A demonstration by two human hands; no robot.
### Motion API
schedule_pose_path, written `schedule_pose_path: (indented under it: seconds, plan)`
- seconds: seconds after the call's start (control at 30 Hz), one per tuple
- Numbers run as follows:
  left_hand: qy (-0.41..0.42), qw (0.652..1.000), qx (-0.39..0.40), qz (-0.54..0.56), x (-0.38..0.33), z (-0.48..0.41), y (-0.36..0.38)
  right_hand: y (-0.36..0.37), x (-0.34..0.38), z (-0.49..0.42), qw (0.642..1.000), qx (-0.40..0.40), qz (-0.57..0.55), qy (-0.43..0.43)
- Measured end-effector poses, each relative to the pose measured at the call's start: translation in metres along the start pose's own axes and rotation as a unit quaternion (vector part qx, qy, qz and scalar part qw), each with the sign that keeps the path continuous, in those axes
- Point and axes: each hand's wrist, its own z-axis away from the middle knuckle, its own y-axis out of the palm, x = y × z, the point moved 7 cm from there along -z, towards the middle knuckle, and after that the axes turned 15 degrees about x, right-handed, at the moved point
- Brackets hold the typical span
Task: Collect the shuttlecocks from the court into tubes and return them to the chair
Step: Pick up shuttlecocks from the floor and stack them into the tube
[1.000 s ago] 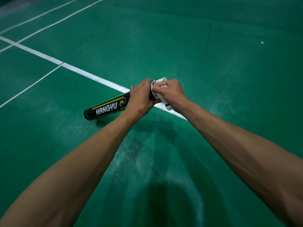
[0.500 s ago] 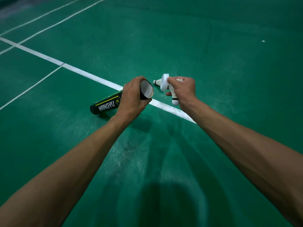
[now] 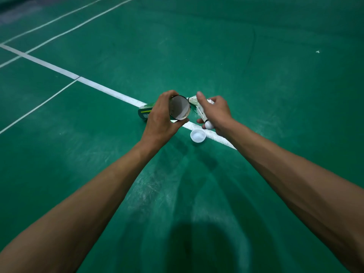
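My left hand [image 3: 160,117] grips a black and green shuttlecock tube [image 3: 179,110] near its open mouth, which faces me and shows a pale inside. My right hand [image 3: 215,113] holds white feather shuttlecocks [image 3: 201,110], one cork tip pointing down toward me and another pointing toward the tube's rim. The tube's white plastic cap [image 3: 198,135] lies open side up on the green court floor, just below both hands. The tube's far end is partly hidden behind my left hand.
A broad white court line [image 3: 59,69] runs diagonally from the far left under my hands, with thinner lines branching off it. A small white speck [image 3: 317,51] lies on the floor at the far right. No chair is in view.
The white cap has left my right hand and now lies on the floor. The tube's mouth has turned more toward me, and the shuttlecocks have come closer to it.
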Motion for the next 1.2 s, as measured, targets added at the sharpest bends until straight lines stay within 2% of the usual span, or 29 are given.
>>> schedule_pose_path:
  seconds: [0.27, 0.43, 0.57, 0.7, 0.9, 0.97, 1.03, 1.07, 1.13, 1.2]
  plan:
    - [-0.029, 0.999, -0.001, 0.013, 0.004, -0.007, 0.001, 0.019, 0.057, 0.002, 0.993, 0.024, -0.012, -0.119]
    - [-0.015, 0.999, -0.044, -0.011, -0.021, -0.015, 0.000, 0.004, 0.068, 0.011, 0.975, -0.073, -0.059, -0.202]
    - [-0.031, 0.998, -0.051, 0.016, -0.036, -0.025, 0.002, 0.003, 0.084, 0.021, 0.955, -0.100, -0.056, -0.274]
    - [-0.047, 0.997, -0.052, 0.028, -0.036, -0.035, 0.001, 0.023, 0.071, 0.021, 0.955, -0.056, 0.059, -0.287]
    - [-0.074, 0.997, -0.029, 0.017, -0.020, -0.029, 0.002, 0.038, 0.043, 0.026, 0.939, 0.087, 0.205, -0.261]
    - [-0.098, 0.994, -0.017, 0.032, -0.014, -0.025, 0.002, 0.027, 0.051, 0.038, 0.922, 0.041, 0.241, -0.299]
    - [-0.109, 0.993, -0.011, 0.039, -0.013, -0.024, -0.001, 0.012, 0.065, 0.058, 0.876, -0.071, 0.290, -0.379]
    - [-0.111, 0.993, -0.008, 0.039, -0.013, -0.025, -0.002, 0.009, 0.069, 0.065, 0.854, -0.093, 0.313, -0.405]
    - [-0.113, 0.993, -0.001, 0.041, -0.013, -0.026, -0.003, 0.017, 0.071, 0.065, 0.841, -0.026, 0.355, -0.409]
    - [-0.111, 0.993, 0.009, 0.038, -0.015, -0.025, 0.000, 0.035, 0.061, 0.057, 0.851, 0.105, 0.403, -0.320]
